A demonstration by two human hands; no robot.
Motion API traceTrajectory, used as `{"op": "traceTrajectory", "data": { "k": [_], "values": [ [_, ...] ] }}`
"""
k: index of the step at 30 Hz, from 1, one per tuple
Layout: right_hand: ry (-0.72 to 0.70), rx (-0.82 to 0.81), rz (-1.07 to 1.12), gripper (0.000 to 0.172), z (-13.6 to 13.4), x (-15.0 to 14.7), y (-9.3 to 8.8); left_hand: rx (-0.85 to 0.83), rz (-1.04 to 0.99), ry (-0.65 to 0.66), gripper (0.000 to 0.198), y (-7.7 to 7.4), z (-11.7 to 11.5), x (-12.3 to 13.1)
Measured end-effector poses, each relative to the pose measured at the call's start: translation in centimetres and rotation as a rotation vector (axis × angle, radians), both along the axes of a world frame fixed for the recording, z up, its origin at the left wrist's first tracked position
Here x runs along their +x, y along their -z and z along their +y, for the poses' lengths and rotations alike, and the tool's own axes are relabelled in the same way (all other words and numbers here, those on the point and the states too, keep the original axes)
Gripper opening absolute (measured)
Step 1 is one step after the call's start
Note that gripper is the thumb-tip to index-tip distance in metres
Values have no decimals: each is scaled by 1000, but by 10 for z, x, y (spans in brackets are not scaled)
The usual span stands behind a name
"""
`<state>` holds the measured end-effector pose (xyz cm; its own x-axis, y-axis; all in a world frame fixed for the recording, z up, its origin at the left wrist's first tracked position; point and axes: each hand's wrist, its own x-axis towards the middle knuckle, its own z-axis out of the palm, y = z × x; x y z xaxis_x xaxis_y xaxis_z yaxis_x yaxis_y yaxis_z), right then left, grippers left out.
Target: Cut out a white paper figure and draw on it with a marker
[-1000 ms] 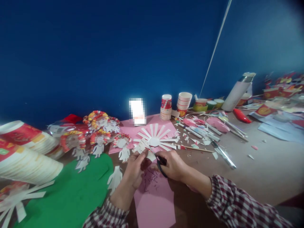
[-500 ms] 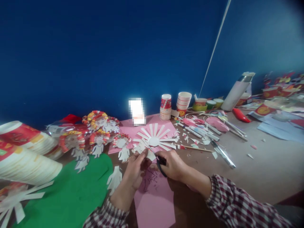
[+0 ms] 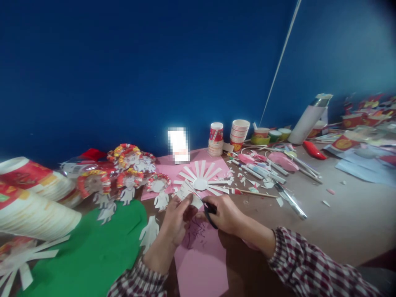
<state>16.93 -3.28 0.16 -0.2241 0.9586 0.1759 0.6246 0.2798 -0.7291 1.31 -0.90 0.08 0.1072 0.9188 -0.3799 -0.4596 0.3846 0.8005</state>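
Between its thumb and fingers my left hand (image 3: pixel 178 216) pinches a small piece of white paper (image 3: pixel 196 201). My right hand (image 3: pixel 225 213) is closed round the dark handles of a pair of scissors (image 3: pixel 211 213), whose blades lie at the paper. Just behind the hands, a paper cup cut into spread strips (image 3: pixel 200 184) lies flat on a pink sheet. Below them is a longer pink paper (image 3: pixel 202 264) with dark scribbled marks or thin clippings, I cannot tell which. A white paper figure (image 3: pixel 149 234) lies left of my left wrist.
Stacked paper cups (image 3: pixel 37 206) lie tipped at the left beside a green sheet (image 3: pixel 93 251). Decorated paper figures (image 3: pixel 128 187) stand or lie behind it. Pens (image 3: pixel 262 171), scraps and a brush (image 3: pixel 256 193) litter the right, with a white flask (image 3: pixel 309 119) farther back. A blue wall rises behind.
The scissors' blades have shifted slightly against the white paper, and the fingers of both hands have moved a little. Everything else on the table stays in place.
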Motion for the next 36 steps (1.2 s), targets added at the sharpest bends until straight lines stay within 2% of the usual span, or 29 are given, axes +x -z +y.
{"op": "traceTrajectory", "data": {
  "k": [11, 21, 36],
  "values": [
    [-13, 4, -4, 22, 0, 0, -1, -35, 11, 44, 45, 3, -1, 1],
    [-13, -8, -4, 23, 1, 1, -2, -70, 5, -15, 47, -5, -3, 6],
    [-3, -54, 49, 25, -1, 0, -2, -72, -72, -30, 49, 1, -2, 5]
  ]
}}
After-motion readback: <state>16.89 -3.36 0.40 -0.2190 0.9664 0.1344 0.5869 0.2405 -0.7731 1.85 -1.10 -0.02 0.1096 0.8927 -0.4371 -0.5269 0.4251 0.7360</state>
